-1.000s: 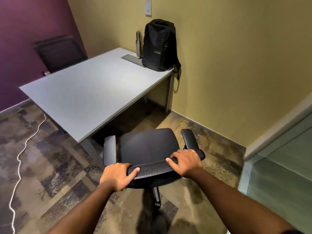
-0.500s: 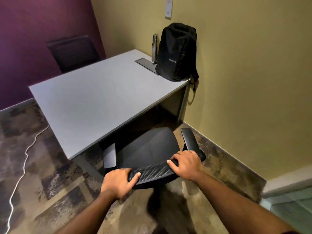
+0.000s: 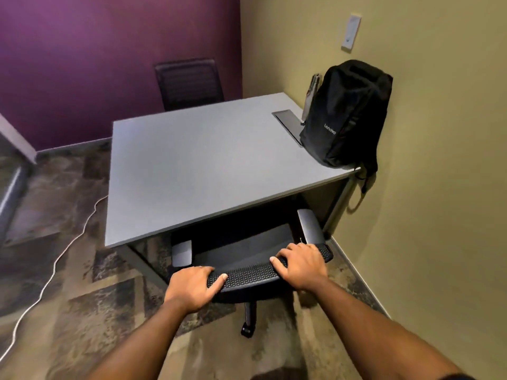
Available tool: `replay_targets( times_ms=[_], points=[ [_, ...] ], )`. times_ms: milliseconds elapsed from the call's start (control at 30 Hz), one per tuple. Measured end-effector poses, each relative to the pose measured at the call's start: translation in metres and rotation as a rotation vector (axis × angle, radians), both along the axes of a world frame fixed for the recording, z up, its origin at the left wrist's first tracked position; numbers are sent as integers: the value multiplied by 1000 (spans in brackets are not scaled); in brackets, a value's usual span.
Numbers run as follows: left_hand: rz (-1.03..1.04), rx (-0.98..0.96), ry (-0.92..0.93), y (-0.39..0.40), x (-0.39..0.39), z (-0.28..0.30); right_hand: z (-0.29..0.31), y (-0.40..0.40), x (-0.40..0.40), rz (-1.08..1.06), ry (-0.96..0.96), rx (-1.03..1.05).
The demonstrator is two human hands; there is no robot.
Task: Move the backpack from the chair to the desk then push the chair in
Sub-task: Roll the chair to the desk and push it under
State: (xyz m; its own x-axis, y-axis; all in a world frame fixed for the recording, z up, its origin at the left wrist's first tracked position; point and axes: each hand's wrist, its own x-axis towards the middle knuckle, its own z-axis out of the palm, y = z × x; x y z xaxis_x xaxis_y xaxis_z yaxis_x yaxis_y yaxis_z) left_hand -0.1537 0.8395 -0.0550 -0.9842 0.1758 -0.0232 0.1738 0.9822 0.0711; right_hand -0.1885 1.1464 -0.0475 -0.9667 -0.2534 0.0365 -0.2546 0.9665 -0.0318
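Observation:
A black backpack [image 3: 347, 113] stands upright on the far right corner of the grey desk [image 3: 197, 165], leaning against the yellow wall. The black office chair [image 3: 247, 245] sits partly under the desk's near edge; the front of its seat is hidden by the desktop. My left hand [image 3: 193, 286] grips the left end of the chair's mesh backrest top. My right hand [image 3: 300, 263] grips its right end. Both armrests show just below the desk edge.
A metal bottle [image 3: 311, 96] stands behind the backpack beside a grey cable hatch [image 3: 288, 124]. A second dark chair [image 3: 189, 83] is at the purple wall. A white cable [image 3: 55, 267] runs across the floor on the left. The yellow wall is close on the right.
The chair has rolled forward under the desk with both hands on its backrest, so more of the seat is hidden. The view has swung round to face the desk.

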Motion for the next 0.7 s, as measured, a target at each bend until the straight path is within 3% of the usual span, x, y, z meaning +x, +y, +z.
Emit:
replay_targets(
  times_ms=[700],
  points=[
    [176,25,-58,75,-155,10,8,64,-211,209,-22,27]
  ],
)
